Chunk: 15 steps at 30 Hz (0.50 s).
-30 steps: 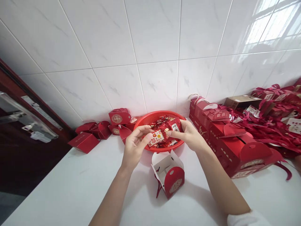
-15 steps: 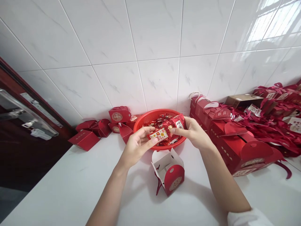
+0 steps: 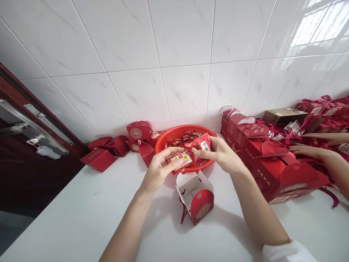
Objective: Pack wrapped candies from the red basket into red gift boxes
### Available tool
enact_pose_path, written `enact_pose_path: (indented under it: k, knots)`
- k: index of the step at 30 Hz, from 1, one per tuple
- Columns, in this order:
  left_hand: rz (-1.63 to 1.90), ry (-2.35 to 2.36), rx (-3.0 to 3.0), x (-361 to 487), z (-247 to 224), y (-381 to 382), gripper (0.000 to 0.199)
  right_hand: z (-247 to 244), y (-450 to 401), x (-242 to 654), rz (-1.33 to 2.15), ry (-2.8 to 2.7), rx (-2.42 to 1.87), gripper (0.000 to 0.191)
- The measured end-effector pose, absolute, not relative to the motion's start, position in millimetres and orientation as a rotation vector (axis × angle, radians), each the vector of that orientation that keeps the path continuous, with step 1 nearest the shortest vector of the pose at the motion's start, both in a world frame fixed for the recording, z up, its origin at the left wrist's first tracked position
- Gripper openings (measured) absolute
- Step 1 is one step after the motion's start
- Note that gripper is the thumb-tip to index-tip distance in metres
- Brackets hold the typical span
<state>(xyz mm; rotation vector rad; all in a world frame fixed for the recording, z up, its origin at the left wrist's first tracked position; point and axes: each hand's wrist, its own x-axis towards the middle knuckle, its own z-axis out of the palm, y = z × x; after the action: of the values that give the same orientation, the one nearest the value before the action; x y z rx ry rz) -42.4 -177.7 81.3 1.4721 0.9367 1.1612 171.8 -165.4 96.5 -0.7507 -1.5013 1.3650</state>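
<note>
My left hand (image 3: 160, 166) pinches a candy packet (image 3: 181, 160) with a white, flower-printed front, above the near part of a red plastic basket (image 3: 160, 140). Between the thumb and fingers of my right hand (image 3: 225, 154) is a red candy packet (image 3: 204, 142) with a white label, held over the basket's right side. Several small red wrapped sweets (image 3: 188, 135) lie in the basket under both hands. Just in front of it, an open red gift box (image 3: 202, 205) stands on the white table with its pale inside showing and a dark red ribbon at its left.
Folded red boxes (image 3: 99, 160) lie at the back left near a dark door (image 3: 16, 156). A row of red boxes (image 3: 261, 171) runs along the right. Beyond it, another person's hands (image 3: 313, 151) reach into a heap of ribboned boxes. A tiled wall (image 3: 185, 91) stands behind.
Another person's hands have come into view at the right, over the ribboned boxes. My two hands have shifted slightly, both still holding their packets. The open gift box stays in place.
</note>
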Motion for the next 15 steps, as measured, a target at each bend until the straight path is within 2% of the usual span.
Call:
enact_pose_path:
  k: [15]
  knots:
    - [1.167, 0.983, 1.564, -45.8, 78.8, -178.8, 0.035, 93.0, -162.5, 174.2, 1.352, -1.555, -0.744, 0.028]
